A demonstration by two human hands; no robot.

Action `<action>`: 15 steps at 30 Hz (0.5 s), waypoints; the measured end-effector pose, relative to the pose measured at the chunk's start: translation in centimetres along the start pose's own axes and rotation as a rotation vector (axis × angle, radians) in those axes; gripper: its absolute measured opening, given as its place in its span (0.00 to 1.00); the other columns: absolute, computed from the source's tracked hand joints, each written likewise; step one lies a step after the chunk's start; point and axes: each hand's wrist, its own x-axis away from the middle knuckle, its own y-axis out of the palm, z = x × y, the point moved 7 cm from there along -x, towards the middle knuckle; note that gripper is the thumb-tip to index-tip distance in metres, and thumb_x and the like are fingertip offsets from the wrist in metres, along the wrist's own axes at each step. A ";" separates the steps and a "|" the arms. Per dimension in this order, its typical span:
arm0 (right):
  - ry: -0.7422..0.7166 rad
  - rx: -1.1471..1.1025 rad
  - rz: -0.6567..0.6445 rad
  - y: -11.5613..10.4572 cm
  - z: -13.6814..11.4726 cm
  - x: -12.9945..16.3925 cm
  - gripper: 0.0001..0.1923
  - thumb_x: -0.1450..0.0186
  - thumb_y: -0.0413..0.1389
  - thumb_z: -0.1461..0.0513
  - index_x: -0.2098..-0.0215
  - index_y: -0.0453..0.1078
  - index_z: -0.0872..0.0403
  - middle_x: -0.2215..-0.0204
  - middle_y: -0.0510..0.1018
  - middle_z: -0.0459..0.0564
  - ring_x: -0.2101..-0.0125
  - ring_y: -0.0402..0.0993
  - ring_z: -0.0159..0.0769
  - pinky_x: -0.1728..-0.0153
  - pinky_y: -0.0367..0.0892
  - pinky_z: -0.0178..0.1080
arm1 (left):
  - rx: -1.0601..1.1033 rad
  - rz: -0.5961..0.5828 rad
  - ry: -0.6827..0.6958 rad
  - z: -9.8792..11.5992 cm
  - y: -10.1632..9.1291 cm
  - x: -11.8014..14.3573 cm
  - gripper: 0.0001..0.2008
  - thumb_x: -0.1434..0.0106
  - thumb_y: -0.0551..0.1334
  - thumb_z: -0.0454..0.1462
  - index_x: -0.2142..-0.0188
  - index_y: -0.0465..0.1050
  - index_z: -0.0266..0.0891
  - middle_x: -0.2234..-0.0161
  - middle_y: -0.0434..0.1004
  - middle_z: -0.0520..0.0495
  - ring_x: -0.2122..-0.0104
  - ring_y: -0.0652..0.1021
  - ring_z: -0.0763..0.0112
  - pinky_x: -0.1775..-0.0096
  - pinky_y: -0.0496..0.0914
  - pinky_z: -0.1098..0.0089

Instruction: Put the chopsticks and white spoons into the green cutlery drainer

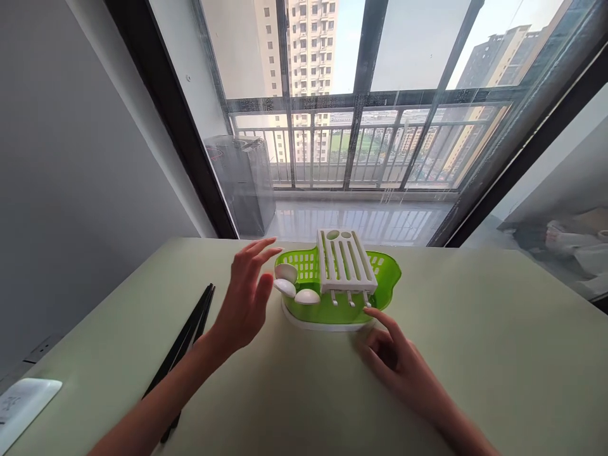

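Observation:
A green plastic basket (335,312) with latticed sides and a white base stands on the table. Across its top lies a white slotted rack (349,263) with two oval holes at the far end and three small hooks at the near edge. Three white rounded pieces like spoon heads (308,296) sit at the basket's left end; whatever lies below them is hidden. Beside them my left hand (244,294) is open, fingers apart, holding nothing. My right hand (392,354) stretches its index finger to the rightmost hook, seemingly touching it, with the other fingers loosely curled around nothing.
Long black chopsticks (190,329) lie on the pale green table (498,354), partly under my left forearm. A white object (28,405) with a printed label is at the lower left. Behind the table's far edge is a glass door, with a grey cabinet (247,183) beyond.

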 end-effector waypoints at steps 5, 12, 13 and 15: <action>0.001 -0.015 -0.008 0.2 -0.1 -0.2 0.29 0.27 0.52 0.60 0.30 0.51 0.45 0.73 0.68 0.38 0.76 0.64 0.29 0.73 0.64 0.30 | 0.123 -0.119 0.059 2.1 1.8 -1.5 0.18 0.22 0.49 0.43 0.36 0.63 0.45 0.34 0.68 0.42 0.34 0.66 0.59 0.35 0.62 0.54; 0.008 -0.018 -0.009 0.3 0.0 -0.2 0.28 0.26 0.51 0.58 0.30 0.50 0.46 0.72 0.68 0.39 0.75 0.64 0.29 0.72 0.64 0.31 | 0.200 -0.123 -0.123 1.0 2.4 -1.6 0.13 0.24 0.54 0.42 0.44 0.66 0.43 0.47 0.78 0.44 0.58 0.80 0.66 0.57 0.74 0.66; 0.009 -0.023 -0.012 0.3 0.0 -0.2 0.28 0.26 0.51 0.58 0.30 0.50 0.46 0.72 0.68 0.40 0.75 0.64 0.30 0.72 0.64 0.31 | 0.214 -0.114 -0.151 0.8 2.4 -1.6 0.12 0.25 0.55 0.43 0.45 0.66 0.43 0.49 0.79 0.45 0.62 0.80 0.68 0.60 0.73 0.68; 0.008 -0.037 -0.017 0.3 0.0 -0.2 0.28 0.26 0.51 0.59 0.30 0.50 0.46 0.72 0.68 0.39 0.75 0.64 0.30 0.72 0.64 0.32 | 0.232 -0.082 -0.203 0.5 2.4 -1.5 0.11 0.25 0.56 0.44 0.47 0.66 0.43 0.53 0.79 0.47 0.66 0.78 0.70 0.63 0.72 0.69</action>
